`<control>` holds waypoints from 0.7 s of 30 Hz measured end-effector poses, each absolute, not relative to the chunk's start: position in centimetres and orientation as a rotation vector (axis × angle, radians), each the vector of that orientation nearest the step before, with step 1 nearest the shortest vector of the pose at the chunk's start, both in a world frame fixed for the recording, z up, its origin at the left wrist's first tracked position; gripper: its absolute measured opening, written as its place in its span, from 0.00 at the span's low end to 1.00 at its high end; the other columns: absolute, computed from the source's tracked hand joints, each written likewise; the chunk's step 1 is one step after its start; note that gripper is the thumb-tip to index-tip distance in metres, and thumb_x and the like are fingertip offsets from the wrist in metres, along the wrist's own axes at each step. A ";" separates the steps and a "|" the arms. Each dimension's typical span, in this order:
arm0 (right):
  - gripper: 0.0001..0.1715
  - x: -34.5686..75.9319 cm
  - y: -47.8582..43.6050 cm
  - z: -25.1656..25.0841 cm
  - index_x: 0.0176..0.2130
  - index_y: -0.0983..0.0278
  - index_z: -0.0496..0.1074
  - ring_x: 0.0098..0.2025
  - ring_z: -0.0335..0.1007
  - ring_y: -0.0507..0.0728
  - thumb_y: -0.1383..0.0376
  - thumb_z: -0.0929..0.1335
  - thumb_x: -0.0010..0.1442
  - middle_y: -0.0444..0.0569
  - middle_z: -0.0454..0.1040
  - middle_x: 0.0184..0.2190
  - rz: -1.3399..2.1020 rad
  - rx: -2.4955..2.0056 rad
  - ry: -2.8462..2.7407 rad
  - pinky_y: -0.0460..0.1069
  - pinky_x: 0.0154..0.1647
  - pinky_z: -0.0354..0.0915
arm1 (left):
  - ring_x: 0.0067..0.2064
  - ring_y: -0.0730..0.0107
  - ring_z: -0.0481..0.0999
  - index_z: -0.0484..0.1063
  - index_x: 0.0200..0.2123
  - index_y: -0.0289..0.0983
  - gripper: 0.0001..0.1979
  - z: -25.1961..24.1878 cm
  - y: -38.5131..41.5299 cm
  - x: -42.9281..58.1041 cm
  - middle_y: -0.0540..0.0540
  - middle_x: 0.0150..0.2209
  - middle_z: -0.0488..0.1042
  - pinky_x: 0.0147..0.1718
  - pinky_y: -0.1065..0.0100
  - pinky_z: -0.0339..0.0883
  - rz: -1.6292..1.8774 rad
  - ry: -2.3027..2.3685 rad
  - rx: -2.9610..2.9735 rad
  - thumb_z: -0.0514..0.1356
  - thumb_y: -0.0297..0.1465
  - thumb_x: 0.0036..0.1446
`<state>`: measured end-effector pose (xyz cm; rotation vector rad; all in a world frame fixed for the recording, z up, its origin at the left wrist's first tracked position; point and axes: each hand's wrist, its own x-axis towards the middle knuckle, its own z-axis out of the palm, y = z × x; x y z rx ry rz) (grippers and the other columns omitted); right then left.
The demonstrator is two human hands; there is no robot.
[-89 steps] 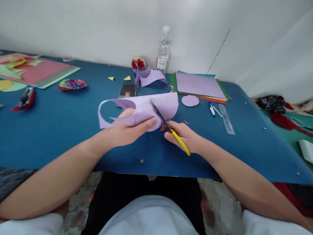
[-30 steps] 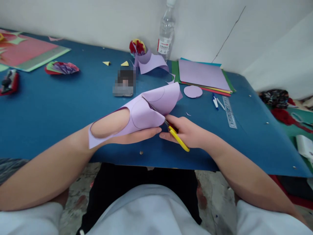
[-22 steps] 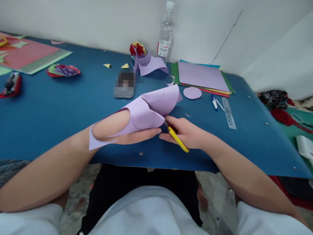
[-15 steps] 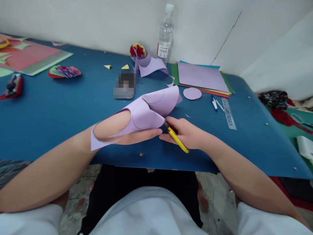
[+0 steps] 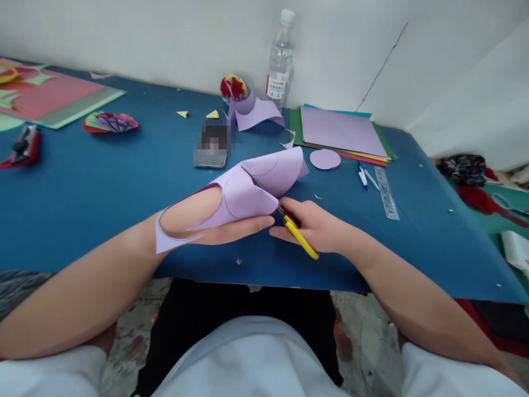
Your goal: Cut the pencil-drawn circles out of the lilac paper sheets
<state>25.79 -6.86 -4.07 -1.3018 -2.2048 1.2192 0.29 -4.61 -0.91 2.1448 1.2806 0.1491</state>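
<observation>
My left hand (image 5: 231, 229) grips a curled sheet of lilac paper (image 5: 248, 190) from below, fingers closed on its lower edge. The sheet has a large cut-out hole that shows my wrist. A pencilled circle is drawn on it. My right hand (image 5: 316, 226) is closed on yellow-handled scissors (image 5: 300, 237), whose blades reach into a cut in the lilac paper. Both hands hover just above the near part of the blue table (image 5: 103, 176).
Beyond the hands lie a phone (image 5: 210, 151), a cut lilac circle (image 5: 325, 159), a stack of coloured sheets (image 5: 341, 132), pens (image 5: 366, 176) and a clear ruler (image 5: 386, 193). A water bottle (image 5: 280, 58) and paper flowers (image 5: 109, 121) stand farther back. A red stapler (image 5: 20, 146) lies left.
Since three seconds ago the lilac sheet has turned, its hole now over my left wrist, and the scissors have cut deeper. Over the last second little has moved.
</observation>
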 end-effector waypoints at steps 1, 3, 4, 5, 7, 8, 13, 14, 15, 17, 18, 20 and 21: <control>0.32 25.8 -6.9 -4.1 0.39 0.56 0.63 0.27 0.60 0.54 0.37 0.75 0.66 0.37 0.68 0.25 1.221 -1.295 -2.203 0.50 0.30 0.58 | 0.39 0.61 0.76 0.84 0.45 0.43 0.28 -0.8 -4.6 0.4 0.50 0.38 0.82 0.44 0.62 0.75 0.088 1.299 2.108 0.59 0.59 0.61; 0.32 25.7 -6.9 -4.1 0.39 0.56 0.63 0.27 0.60 0.54 0.37 0.75 0.67 0.37 0.68 0.25 1.225 -1.285 -2.204 0.50 0.31 0.58 | 0.42 0.60 0.76 0.83 0.48 0.42 0.28 -0.5 -4.7 0.6 0.49 0.41 0.82 0.47 0.61 0.75 0.016 1.308 2.066 0.57 0.57 0.62; 0.32 25.7 -6.9 -4.0 0.39 0.56 0.63 0.27 0.60 0.54 0.36 0.75 0.67 0.37 0.68 0.25 1.225 -1.282 -2.205 0.50 0.31 0.58 | 0.42 0.60 0.76 0.82 0.48 0.41 0.28 -0.2 -4.8 0.8 0.49 0.41 0.82 0.47 0.62 0.75 0.020 1.297 2.070 0.56 0.56 0.63; 0.32 25.7 -6.9 -4.0 0.39 0.56 0.63 0.27 0.60 0.54 0.36 0.75 0.67 0.37 0.68 0.25 1.225 -1.281 -2.206 0.51 0.31 0.58 | 0.42 0.61 0.76 0.82 0.47 0.41 0.27 -0.1 -4.8 0.9 0.49 0.41 0.82 0.47 0.63 0.74 0.029 1.284 2.077 0.55 0.55 0.64; 0.32 25.7 -6.8 -4.0 0.39 0.56 0.63 0.27 0.59 0.54 0.36 0.75 0.67 0.37 0.67 0.25 1.224 -1.283 -2.208 0.51 0.30 0.57 | 0.43 0.61 0.75 0.81 0.46 0.41 0.26 0.2 -4.8 0.9 0.49 0.39 0.80 0.45 0.64 0.73 0.046 1.260 2.095 0.55 0.55 0.64; 0.32 25.7 -6.8 -3.9 0.39 0.56 0.63 0.27 0.59 0.54 0.36 0.75 0.67 0.37 0.67 0.25 1.226 -1.284 -2.206 0.51 0.30 0.57 | 0.43 0.61 0.75 0.81 0.45 0.41 0.26 0.2 -4.7 0.9 0.49 0.39 0.80 0.45 0.64 0.72 0.052 1.250 2.105 0.55 0.55 0.65; 0.31 25.8 -6.8 -3.9 0.40 0.57 0.64 0.27 0.60 0.54 0.37 0.75 0.67 0.38 0.69 0.26 1.256 -1.277 -2.197 0.51 0.31 0.58 | 0.45 0.61 0.75 0.82 0.47 0.41 0.27 -0.1 -4.6 0.6 0.50 0.42 0.81 0.48 0.63 0.72 0.029 1.295 2.092 0.57 0.56 0.64; 0.31 25.8 -6.8 -3.9 0.40 0.57 0.64 0.28 0.61 0.54 0.37 0.75 0.67 0.38 0.69 0.26 1.255 -1.279 -2.201 0.51 0.32 0.58 | 0.44 0.61 0.75 0.82 0.47 0.41 0.28 -0.2 -4.7 0.6 0.50 0.42 0.80 0.48 0.63 0.72 0.030 1.302 2.086 0.57 0.57 0.63; 0.31 25.8 -6.9 -4.0 0.40 0.57 0.64 0.28 0.60 0.54 0.37 0.75 0.67 0.38 0.69 0.26 1.249 -1.285 -2.205 0.51 0.32 0.58 | 0.43 0.62 0.74 0.82 0.47 0.41 0.28 -0.2 -4.7 0.6 0.50 0.42 0.80 0.48 0.63 0.72 0.039 1.294 2.086 0.58 0.57 0.63; 0.31 25.8 -6.9 -4.0 0.40 0.57 0.64 0.28 0.60 0.54 0.37 0.75 0.67 0.38 0.69 0.27 1.236 -1.299 -2.216 0.51 0.32 0.58 | 0.41 0.64 0.73 0.82 0.46 0.41 0.26 -0.1 -4.8 0.6 0.50 0.40 0.78 0.46 0.64 0.71 0.068 1.259 2.100 0.58 0.55 0.64; 0.31 25.8 -6.9 -4.0 0.40 0.57 0.64 0.28 0.60 0.54 0.37 0.75 0.67 0.38 0.69 0.27 1.233 -1.304 -2.220 0.51 0.32 0.58 | 0.41 0.64 0.72 0.81 0.45 0.41 0.26 -0.2 -4.8 0.6 0.50 0.40 0.78 0.45 0.65 0.70 0.074 1.249 2.106 0.57 0.55 0.64; 0.31 25.9 -6.8 -4.0 0.41 0.57 0.64 0.28 0.60 0.54 0.36 0.75 0.67 0.38 0.68 0.26 1.233 -1.309 -2.221 0.51 0.32 0.58 | 0.41 0.63 0.72 0.81 0.46 0.41 0.27 -0.3 -4.8 0.6 0.50 0.40 0.78 0.45 0.64 0.70 0.061 1.272 2.097 0.57 0.56 0.63; 0.31 25.9 -6.8 -4.0 0.41 0.57 0.64 0.28 0.60 0.54 0.36 0.75 0.67 0.38 0.68 0.27 1.234 -1.311 -2.221 0.51 0.32 0.58 | 0.42 0.62 0.73 0.81 0.46 0.41 0.28 -0.4 -4.7 0.5 0.50 0.40 0.78 0.45 0.64 0.71 0.051 1.292 2.085 0.57 0.57 0.62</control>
